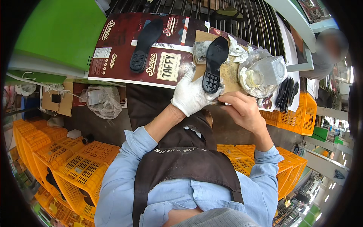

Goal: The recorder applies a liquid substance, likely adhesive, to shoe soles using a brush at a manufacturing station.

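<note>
one hand (191,95) holds sole (215,56) near cardboard edge (147,83)

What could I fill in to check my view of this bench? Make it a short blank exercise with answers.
1. The left hand wears a glove coloured ____.
2. The right hand wears no glove; it is ____.
3. A second sole lies to the ____ of the sole at the left hand.
4. The person's sleeves are light ____.

Missing words: white; bare; left; blue.
</note>
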A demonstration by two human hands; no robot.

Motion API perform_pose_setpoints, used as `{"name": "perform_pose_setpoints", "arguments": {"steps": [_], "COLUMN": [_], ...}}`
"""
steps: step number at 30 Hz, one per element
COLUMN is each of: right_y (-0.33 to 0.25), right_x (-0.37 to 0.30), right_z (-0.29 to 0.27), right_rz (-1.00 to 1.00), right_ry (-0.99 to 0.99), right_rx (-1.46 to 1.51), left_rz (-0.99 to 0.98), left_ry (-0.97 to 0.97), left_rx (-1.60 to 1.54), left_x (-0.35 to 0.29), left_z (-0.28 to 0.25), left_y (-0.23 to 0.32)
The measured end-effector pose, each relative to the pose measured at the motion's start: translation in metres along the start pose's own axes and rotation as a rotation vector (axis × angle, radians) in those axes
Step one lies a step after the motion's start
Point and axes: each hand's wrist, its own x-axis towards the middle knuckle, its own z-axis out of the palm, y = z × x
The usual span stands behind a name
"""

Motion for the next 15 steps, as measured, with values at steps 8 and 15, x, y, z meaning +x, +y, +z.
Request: {"name": "perform_pose_setpoints", "arguments": {"steps": [8, 15], "right_y": [0.009, -0.003], "right_x": [0.002, 0.009], "right_z": [0.016, 0.007], "right_rz": [0.031, 0.04], "right_ry": [0.14, 0.236], "right_rx": [-0.183, -0.164], "left_rz": [-0.03, -0.061], "left_ry": [-0.171, -0.26], "left_rx": [-0.055, -0.017], "left_x": [0.007, 0.007], "left_z": [-0.007, -0.019], "left_y": [-0.006, -0.004]}}
